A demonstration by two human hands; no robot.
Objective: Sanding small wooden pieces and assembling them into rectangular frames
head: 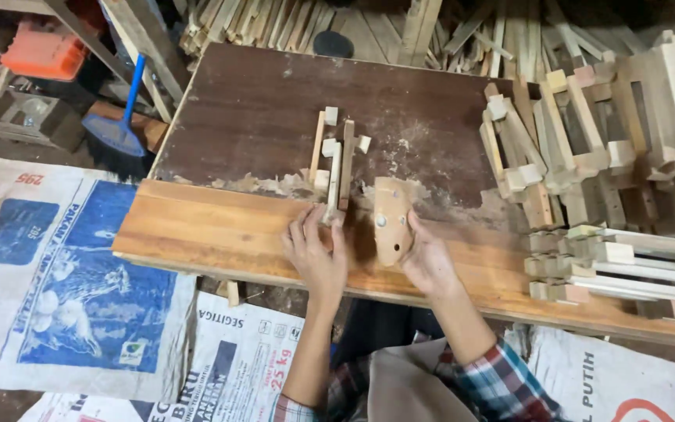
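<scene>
Left hand (318,254) rests flat, fingers spread, on the lower end of a small pale assembly of thin wooden slats (333,168) lying on the dark brown board (259,109). Right hand (427,258) grasps an oval light-wood block (two metal screw heads visible) (391,220), held at the board's near edge above the orange-brown plank (205,230).

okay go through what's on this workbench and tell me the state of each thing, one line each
Left hand: flat on the bench, fingertips on the slat assembly.
Right hand: gripping the oval wooden block.
Slat assembly: lying flat, partly built.
Oval wooden block: on edge, held.
Wood frames: stacked at right.
Brush: leaning, bristles down.
</scene>
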